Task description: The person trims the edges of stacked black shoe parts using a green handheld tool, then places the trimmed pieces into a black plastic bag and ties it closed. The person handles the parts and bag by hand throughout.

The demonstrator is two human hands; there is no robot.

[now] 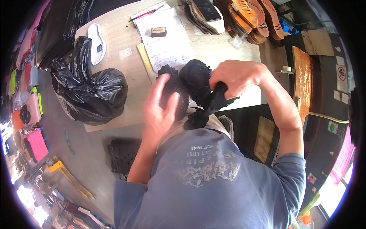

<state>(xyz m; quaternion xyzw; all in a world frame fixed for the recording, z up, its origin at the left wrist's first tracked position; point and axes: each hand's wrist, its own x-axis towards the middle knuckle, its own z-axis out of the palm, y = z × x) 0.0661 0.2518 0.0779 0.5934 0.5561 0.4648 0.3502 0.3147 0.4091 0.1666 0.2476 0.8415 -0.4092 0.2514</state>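
Note:
At the table's near edge, several black bundles of thin pieces with ragged edges lie close together; I cannot make out their exact kind. My left hand [160, 108] is beside the left black bundle [174, 91], thumb and fingers apart; whether it touches the bundle is unclear. My right hand [240, 78] has its fingers closed on a dark black bundle [219, 100] at the right. Between the hands sits a rounded black bundle [195, 78]. Another black piece [197, 119] hangs over the edge against my lap.
A knotted black plastic bag [97, 95] stands on the table's left, near a white shoe sole [96, 44]. Written paper sheets [164, 44] bear a small block [158, 32]. At the back are a phone [207, 9] on stacked pieces and brown soles [257, 19].

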